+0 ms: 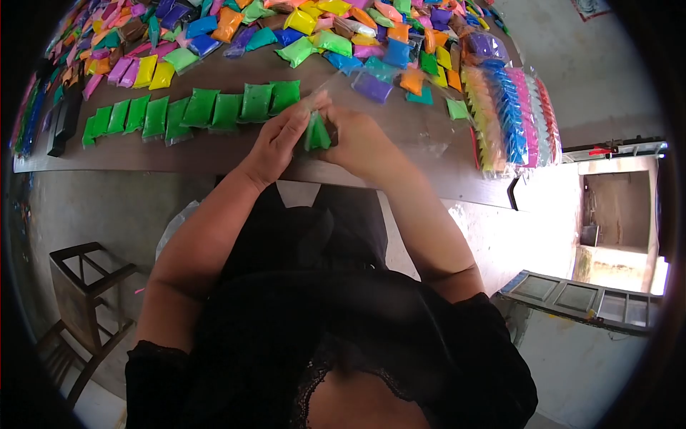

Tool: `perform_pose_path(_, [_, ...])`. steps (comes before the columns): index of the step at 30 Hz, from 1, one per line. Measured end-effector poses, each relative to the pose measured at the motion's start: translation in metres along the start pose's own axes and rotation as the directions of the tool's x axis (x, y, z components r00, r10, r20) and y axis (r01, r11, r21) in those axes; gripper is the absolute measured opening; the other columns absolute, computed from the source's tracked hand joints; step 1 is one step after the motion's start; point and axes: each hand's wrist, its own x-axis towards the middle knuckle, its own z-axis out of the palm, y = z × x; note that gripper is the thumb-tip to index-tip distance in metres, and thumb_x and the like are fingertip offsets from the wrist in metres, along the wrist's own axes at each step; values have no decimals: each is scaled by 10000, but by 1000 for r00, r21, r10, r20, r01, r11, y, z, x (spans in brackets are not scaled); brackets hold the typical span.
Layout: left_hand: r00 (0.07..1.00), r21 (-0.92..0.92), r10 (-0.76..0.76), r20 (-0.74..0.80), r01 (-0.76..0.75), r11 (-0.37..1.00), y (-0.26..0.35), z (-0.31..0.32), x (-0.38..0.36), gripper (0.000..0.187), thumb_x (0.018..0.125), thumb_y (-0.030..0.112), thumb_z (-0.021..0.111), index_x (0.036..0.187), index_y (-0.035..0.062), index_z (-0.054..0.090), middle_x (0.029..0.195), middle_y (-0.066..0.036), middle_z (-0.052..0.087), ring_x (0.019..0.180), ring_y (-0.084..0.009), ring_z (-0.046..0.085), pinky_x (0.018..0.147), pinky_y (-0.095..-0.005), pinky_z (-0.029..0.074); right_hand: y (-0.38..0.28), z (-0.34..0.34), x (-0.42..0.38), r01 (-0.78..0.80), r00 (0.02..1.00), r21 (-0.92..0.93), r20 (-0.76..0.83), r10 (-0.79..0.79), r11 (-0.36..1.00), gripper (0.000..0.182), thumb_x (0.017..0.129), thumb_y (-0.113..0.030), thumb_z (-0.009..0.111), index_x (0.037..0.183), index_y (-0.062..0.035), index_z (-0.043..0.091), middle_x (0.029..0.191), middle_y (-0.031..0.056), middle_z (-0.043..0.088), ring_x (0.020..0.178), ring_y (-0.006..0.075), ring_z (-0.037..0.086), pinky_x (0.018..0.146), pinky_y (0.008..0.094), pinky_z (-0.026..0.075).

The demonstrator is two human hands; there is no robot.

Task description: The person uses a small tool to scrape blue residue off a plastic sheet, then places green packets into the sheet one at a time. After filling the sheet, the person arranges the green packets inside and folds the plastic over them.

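My left hand (279, 145) and my right hand (357, 141) meet above the near edge of the table. Between them is a small green packet (316, 134), apparently folded or one of a pair, with clear film at its top. Both hands have their fingers closed around it; the fingertips are partly hidden. Left of my hands, a row of green packets (154, 116) lies side by side on the table, reaching almost to my left fingers. A purple packet (371, 87) lies just beyond my right hand.
A heap of many-coloured packets (300, 21) covers the far side of the brown table (236, 159). Bagged strips of coloured packets (513, 118) stand at the right end. A black object (66, 127) lies at the left. A wooden chair (93, 307) stands on the floor.
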Motion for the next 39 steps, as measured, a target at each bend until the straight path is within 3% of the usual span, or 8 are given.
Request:
perform_pose_path(4, [995, -96, -92, 45, 96, 991, 17, -6, -2, 819, 988, 444, 616, 1565, -4, 247, 1542, -154, 416, 1406, -213, 408, 1177, -352, 292, -7, 0, -2, -41, 998, -311, -51, 27, 950, 454, 741, -269, 789, 1098, -21, 656, 975, 201, 693, 958, 374, 670, 825, 456, 529])
perform_pose_path(7, [979, 146, -150, 135, 130, 981, 28, -9, -10, 1165, 711, 166, 920, 1605, 90, 177, 1567, -142, 381, 1402, -197, 395, 1169, -364, 311, -20, -4, -4, -161, 986, -481, -44, 160, 862, 388, 767, -332, 757, 1022, -48, 687, 968, 197, 694, 962, 385, 665, 825, 476, 527])
perform_pose_path(14, [986, 377, -140, 91, 96, 921, 23, -5, -12, 1109, 710, 44, 866, 1595, 102, 200, 1549, -161, 407, 1419, -246, 418, 1145, -368, 350, -11, -10, -4, 85, 996, -443, 68, -61, 892, 225, 794, -250, 714, 915, -62, 689, 894, 181, 688, 884, 397, 667, 760, 509, 524])
perform_pose_path(23, [999, 372, -28, -21, 34, 928, 12, 8, -15, 906, 790, -29, 773, 1563, 118, 325, 1328, -96, 570, 1067, -138, 593, 943, -308, 491, -20, -26, -25, 295, 953, -673, 158, -257, 679, 109, 851, -144, 651, 904, -57, 690, 834, 141, 661, 843, 339, 659, 720, 454, 521])
perform_pose_path(25, [999, 279, -35, -30, 42, 959, 12, 7, -15, 850, 791, -11, 766, 1532, 86, 361, 1276, -108, 592, 1037, -163, 597, 927, -312, 492, -54, -51, -27, 416, 906, -328, 76, -415, 848, 151, 866, -159, 643, 955, -63, 719, 844, 116, 666, 827, 306, 661, 712, 423, 518])
perform_pose_path(30, [997, 456, 75, -10, -62, 888, 18, 9, -14, 746, 789, 32, 754, 1464, 46, 437, 1216, -144, 628, 1017, -254, 629, 914, -331, 489, -86, -60, 58, 560, 807, -395, 60, -588, 728, 183, 851, -143, 645, 979, -48, 735, 974, 118, 708, 880, 306, 677, 771, 399, 529])
perform_pose_path(34, [1000, 478, 22, 3, -21, 878, 21, 8, -17, 739, 784, 71, 788, 1444, 38, 455, 1310, -171, 597, 1201, -293, 604, 1031, -356, 453, -50, -18, 146, 313, 895, -690, 444, 41, 652, 379, 748, -211, 756, 1096, -62, 734, 1032, 145, 727, 939, 319, 694, 832, 408, 552])
perform_pose_path(39, [1000, 466, 6, 16, -12, 885, 24, 6, -17, 659, 783, 95, 738, 1398, 53, 503, 1216, -154, 634, 1160, -330, 588, 994, -393, 466, -65, -8, 122, 339, 883, -697, 467, 41, 632, 571, 671, -287, 824, 1145, -18, 653, 1075, 192, 677, 989, 355, 677, 832, 425, 552])
